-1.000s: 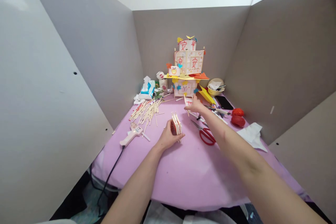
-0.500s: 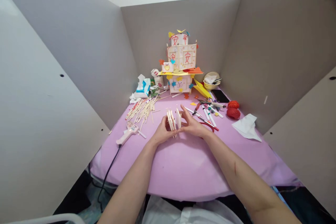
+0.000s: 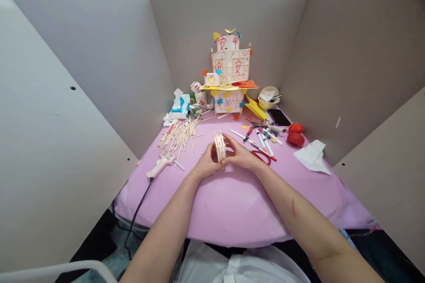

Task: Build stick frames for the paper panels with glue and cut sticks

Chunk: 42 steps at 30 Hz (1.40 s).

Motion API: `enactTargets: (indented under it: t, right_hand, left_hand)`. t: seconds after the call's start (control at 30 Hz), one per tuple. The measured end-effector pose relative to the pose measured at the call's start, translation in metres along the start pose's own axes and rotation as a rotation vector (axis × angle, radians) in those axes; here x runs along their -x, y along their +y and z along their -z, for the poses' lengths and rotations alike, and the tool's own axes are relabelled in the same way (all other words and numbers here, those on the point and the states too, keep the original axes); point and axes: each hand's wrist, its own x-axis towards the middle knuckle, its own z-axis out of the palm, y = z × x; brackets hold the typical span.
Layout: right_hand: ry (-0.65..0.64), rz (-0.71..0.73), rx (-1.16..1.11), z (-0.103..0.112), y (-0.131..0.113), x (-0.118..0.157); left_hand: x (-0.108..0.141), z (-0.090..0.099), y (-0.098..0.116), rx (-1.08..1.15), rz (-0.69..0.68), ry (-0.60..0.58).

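Cream panels [image 3: 220,148] stacked upright at middle of table [image 3: 229,208], held between my left grip [image 3: 206,162] and right grip [image 3: 241,156]. Best squeeze evenly from both sides, keep edges flush.

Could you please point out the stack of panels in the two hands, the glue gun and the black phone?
Stack of panels [image 3: 219,147]: head view, edges facing the camera.
Glue gun [image 3: 161,166]: head view, middle of the body.
Black phone [image 3: 279,117]: head view, middle of its upper face.
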Motion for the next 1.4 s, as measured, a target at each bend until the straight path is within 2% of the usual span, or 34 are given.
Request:
enactTargets:
  t: [0.2, 0.33, 0.5, 0.77, 1.03, 1.17, 1.3, 1.4]
  right_hand:
    - [0.033, -0.008, -0.001, -0.002, 0.004, 0.002]
    - [0.015, -0.037, -0.021, 0.001, 0.008, 0.002]
    - [0.01, -0.059, 0.0, 0.001, 0.004, 0.004]
    - [0.025, -0.007, 0.087, 0.0, 0.007, 0.004]
    - [0.07, 0.037, 0.028, -0.009, 0.015, -0.004]
    - [0.16, 0.055, 0.106, -0.02, 0.001, 0.001]
    - [0.388, -0.043, 0.156, -0.048, -0.021, 0.01]
    - [0.481, -0.084, 0.16, -0.065, -0.03, 0.015]
  left_hand:
    - [-0.001, -0.002, -0.006, 0.041, -0.032, 0.035]
    - [-0.002, -0.003, -0.005, 0.074, -0.018, -0.024]
    - [-0.002, -0.004, -0.001, 0.057, -0.036, -0.031]
    - [-0.003, -0.005, 0.001, 0.032, -0.037, -0.036]
    - [-0.001, -0.006, 0.005, 0.053, -0.042, -0.024]
    - [-0.001, -0.002, 0.015, 0.07, -0.045, -0.069]
    - [0.001, 0.008, 0.021, 0.071, 0.028, -0.233]
    - [0.004, 0.015, 0.018, 0.123, 0.089, -0.29]
